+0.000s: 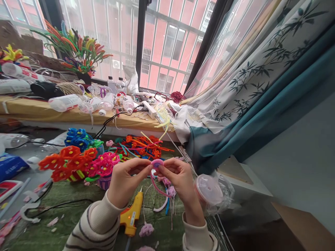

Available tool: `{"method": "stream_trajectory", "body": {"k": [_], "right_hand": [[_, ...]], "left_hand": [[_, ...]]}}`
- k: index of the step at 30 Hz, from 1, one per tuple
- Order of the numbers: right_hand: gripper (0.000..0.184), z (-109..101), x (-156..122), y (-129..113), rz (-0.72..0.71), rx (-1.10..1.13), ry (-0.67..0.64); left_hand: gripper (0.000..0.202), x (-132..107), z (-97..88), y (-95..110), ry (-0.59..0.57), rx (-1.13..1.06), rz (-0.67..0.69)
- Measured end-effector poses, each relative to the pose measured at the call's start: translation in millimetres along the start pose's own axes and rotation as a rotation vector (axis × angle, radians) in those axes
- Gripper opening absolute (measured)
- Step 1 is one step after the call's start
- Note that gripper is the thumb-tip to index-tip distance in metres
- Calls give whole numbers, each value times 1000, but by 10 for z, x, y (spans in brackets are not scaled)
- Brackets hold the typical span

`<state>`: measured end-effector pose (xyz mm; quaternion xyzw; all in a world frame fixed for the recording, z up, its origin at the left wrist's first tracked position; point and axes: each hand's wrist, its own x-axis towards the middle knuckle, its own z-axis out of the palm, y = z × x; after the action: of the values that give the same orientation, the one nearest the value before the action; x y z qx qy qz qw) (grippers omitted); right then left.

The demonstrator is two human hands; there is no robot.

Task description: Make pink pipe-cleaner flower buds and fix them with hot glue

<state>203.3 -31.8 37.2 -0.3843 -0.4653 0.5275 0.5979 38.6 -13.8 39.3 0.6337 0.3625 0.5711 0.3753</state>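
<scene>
A small coil of pink and purple pipe cleaner [157, 164] is pinched between my two hands above the table. My left hand [128, 177] grips its left edge with thumb and forefinger, and my right hand [179, 177] holds the right edge. One loose pink end hangs down from the coil and curves to the right. Below my left hand lies a yellow hot glue gun [133, 214], its nozzle pointing up and away. Pale pink fuzzy flowers [146, 229] on thin stems lie under and in front of my hands.
Orange pipe-cleaner flowers [68, 162], blue ones [77, 139] and a pink bunch [104, 164] stand left. Loose orange pipe cleaners [146, 145] are piled behind my hands. A round plastic tub [209, 189] sits right. Plastic bottles [65, 102] crowd the windowsill.
</scene>
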Motion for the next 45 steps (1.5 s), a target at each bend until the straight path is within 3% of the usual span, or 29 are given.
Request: {"method": "stream_trajectory", "body": {"k": [16, 20, 28, 45], "right_hand": [[29, -131, -12, -47, 32, -126, -60], [29, -76, -9, -32, 73, -59, -98], [32, -10, 13, -20, 93, 4, -44], [35, 53, 18, 59, 83, 48, -14]], "left_hand": [[9, 30, -68, 36, -103, 179, 125], [7, 14, -65, 14, -115, 100, 64], [10, 26, -44, 23, -70, -103, -108], [15, 27, -39, 47, 10, -109, -116]]}}
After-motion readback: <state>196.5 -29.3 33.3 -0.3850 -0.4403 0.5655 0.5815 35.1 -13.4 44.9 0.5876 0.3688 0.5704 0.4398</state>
